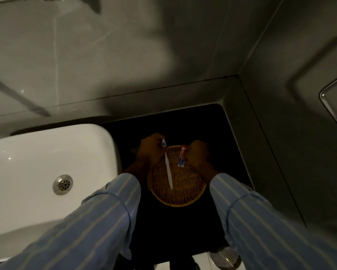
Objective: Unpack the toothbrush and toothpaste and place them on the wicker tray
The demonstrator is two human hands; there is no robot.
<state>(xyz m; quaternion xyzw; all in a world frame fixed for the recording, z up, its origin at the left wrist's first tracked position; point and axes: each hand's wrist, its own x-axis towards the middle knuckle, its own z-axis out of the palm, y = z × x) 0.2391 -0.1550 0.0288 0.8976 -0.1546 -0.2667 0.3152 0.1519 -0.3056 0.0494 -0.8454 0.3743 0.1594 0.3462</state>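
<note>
- Over the wicker tray [180, 193], both hands up at its far rim.
- Left hand [151, 151] pinching the toothbrush [168, 168] near its head, handle trailing back across the weave.
- Right hand [196, 152] gripping the toothpaste [181, 158] at its cap end, tube hanging just left of the knuckles.
- Resting or hovering? Too dark to tell.
- Left of the left hand, white sink [47, 172].

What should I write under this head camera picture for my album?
Left hand holds toothbrush, right hand holds toothpaste, over wicker tray.
</note>
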